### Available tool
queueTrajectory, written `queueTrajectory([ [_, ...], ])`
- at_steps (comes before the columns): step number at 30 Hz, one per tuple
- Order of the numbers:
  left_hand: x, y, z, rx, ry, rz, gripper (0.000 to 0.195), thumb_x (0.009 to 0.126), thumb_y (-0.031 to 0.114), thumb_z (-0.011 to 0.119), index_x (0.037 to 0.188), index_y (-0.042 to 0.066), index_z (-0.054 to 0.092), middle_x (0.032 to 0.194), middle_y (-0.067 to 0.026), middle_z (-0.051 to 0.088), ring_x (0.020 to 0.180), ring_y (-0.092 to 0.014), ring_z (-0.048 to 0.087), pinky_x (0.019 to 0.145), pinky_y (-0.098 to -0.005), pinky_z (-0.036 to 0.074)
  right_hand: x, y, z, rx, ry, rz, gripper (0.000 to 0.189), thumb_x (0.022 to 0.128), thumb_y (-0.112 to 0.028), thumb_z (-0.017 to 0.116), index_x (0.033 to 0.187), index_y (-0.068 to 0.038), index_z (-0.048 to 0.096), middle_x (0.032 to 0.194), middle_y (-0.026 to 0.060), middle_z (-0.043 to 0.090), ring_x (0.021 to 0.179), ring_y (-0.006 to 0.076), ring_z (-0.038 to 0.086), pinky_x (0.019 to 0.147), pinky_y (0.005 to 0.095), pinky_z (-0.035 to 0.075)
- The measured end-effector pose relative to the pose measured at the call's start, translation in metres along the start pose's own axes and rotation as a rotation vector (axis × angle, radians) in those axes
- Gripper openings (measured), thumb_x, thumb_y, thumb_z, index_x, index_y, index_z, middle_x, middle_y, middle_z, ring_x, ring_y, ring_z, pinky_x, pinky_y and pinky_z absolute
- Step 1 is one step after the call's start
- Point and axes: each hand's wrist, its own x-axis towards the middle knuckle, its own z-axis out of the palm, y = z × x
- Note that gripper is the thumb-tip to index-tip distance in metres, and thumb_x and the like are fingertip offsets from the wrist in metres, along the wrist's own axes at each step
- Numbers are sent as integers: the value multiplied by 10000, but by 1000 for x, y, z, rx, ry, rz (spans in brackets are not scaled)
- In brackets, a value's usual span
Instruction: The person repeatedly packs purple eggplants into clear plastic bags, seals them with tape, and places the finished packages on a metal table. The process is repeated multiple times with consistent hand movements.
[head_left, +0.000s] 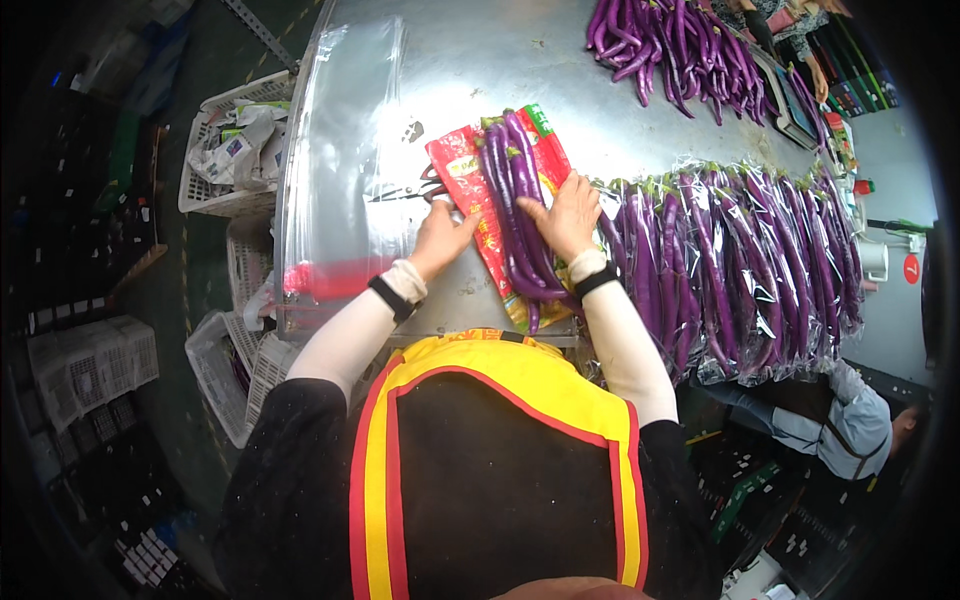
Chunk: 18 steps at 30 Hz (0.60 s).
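Observation:
Several long purple eggplants (516, 202) lie in a bundle on a flat red printed plastic bag (466, 176), which bears writing. My right hand (568, 217) is on the right side of the bundle, thumb across the eggplants and fingers over the bag's right edge. At the bag's left edge is my left hand (442, 236), its thumb touching the plastic; whether it grips the edge is unclear. Scissors with dark blades (401, 196) lie just beyond that hand, their handles partly covered by the bag. Flat clear plastic bags (341, 150) are stacked to the left.
Bagged eggplants (739, 262) line the metal table (465, 52) on the right. A loose eggplant pile (667, 52) and a scale (787, 105) stand farther back. White crates (232, 150) sit beside the left edge. Other people are at the right, one in light blue (847, 435).

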Motion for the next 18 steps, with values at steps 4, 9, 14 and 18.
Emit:
queueTrajectory([
  [4,18,10,26,-480,-294,-172,225,1037,168,587,1187,1,604,941,-72,702,677,-148,686,487,-280,560,17,-2,14,19,-121,160,685,892,-493,734,1225,81,561,1159,283,672,1146,459,609,993,546,432],
  [9,-20,66,23,-600,-414,-95,206,1036,138,554,1124,-48,562,918,-103,656,685,-192,682,539,-318,621,10,-17,-17,374,-340,-213,315,963,-160,614,1244,-18,628,1107,319,672,1059,500,637,911,512,525],
  [14,-103,80,3,-670,-736,-179,265,1050,182,596,1199,-35,571,981,-140,722,766,-225,743,677,-341,642,-30,-11,-83,513,-489,-649,492,923,-84,642,1405,-37,558,1174,272,675,1088,448,655,895,462,547],
  [18,-109,39,-7,16,-944,-54,432,886,394,814,971,-21,729,896,-154,722,827,-150,664,713,-316,515,-103,6,-69,104,-863,-329,464,991,-186,618,1420,-63,493,964,284,695,868,469,688,753,528,553],
])
